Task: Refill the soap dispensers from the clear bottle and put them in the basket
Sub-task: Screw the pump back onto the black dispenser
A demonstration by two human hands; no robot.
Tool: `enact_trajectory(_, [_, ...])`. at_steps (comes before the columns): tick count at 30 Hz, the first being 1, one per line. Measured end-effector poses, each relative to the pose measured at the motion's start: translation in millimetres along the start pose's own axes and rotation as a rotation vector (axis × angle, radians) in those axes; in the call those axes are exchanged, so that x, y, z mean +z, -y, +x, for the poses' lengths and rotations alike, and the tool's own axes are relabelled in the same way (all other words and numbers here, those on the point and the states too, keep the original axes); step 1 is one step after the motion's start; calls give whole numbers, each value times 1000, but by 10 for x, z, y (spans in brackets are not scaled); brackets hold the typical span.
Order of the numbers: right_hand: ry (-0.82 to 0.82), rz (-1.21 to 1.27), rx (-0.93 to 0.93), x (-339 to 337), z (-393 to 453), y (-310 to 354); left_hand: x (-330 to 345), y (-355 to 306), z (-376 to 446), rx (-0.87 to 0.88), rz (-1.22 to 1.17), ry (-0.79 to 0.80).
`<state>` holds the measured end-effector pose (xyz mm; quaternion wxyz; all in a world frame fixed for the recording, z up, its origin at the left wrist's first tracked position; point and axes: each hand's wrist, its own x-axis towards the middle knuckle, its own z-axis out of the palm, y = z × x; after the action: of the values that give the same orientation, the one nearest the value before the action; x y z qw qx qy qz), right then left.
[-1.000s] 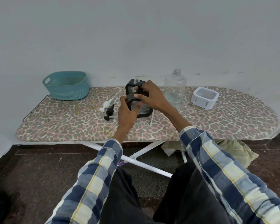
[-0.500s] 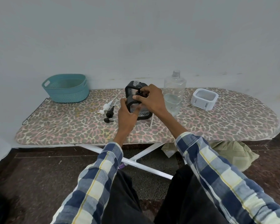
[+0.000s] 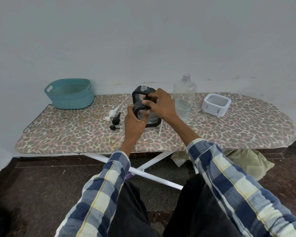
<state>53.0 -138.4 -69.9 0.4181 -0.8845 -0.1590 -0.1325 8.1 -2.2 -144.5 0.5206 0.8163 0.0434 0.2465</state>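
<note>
A black-framed soap dispenser (image 3: 139,106) stands on the leopard-print ironing board (image 3: 229,127), with a second black-framed one (image 3: 138,93) right behind it. My left hand (image 3: 134,124) grips the front dispenser's side. My right hand (image 3: 161,105) pinches the black pump head (image 3: 146,94) on top of it. The clear bottle (image 3: 184,98), uncapped and partly filled, stands just right of my right hand. A teal basket (image 3: 69,94) sits at the board's far left. A white dispenser body (image 3: 216,104) sits at the right.
Two loose pumps, one white (image 3: 113,113) and one black (image 3: 115,121), lie left of my hands. A thin white tube (image 3: 161,128) lies by the dispensers. The wall runs close behind the board. A green cloth bundle (image 3: 243,163) lies on the floor below.
My hands stay on the front dispenser, with my right fingers shifting slightly on the pump head. The view has tilted a little, so the board sits lower in frame.
</note>
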Motion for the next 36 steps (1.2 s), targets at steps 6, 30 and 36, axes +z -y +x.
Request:
enact_trajectory(6, [-61,-206,43,49,17,47,10,28,2,-2,84,-42])
enact_trajectory(30, [-1,118,-72,-210,-141,57,-41,-75,-87,31,96,-64])
enact_trajectory(36, [130,-160,-344,-449,-11,110,-30,-27,-74,51,64,-68])
